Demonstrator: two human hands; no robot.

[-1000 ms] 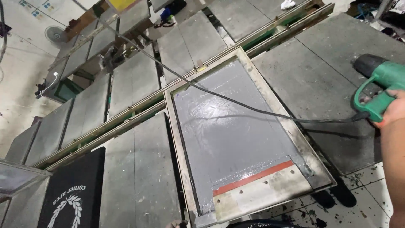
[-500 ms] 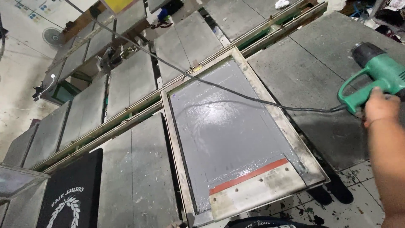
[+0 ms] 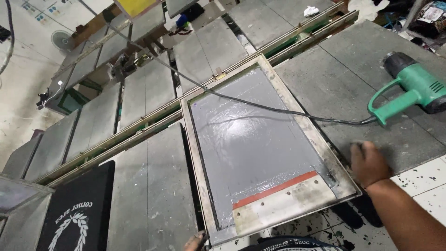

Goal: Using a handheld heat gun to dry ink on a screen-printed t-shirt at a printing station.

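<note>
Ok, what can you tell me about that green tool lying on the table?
The green tool looks like a plastic heat gun with a black nozzle end and a looped green handle. It lies on its side on a grey table panel, nobody holding it. A thin black cord runs from the handle across the grey printing screen. The right hand is below it, not touching.

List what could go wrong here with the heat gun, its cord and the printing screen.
1. The black cord lies across the wet grey ink in the screen frame; it may pick up ink or snag when the frame is lifted.
2. The green heat gun lies on the grey table; if hot, it could scorch the surface or the right hand nearby.
3. The left hand grips only the frame's near corner, so it might tip.
</note>
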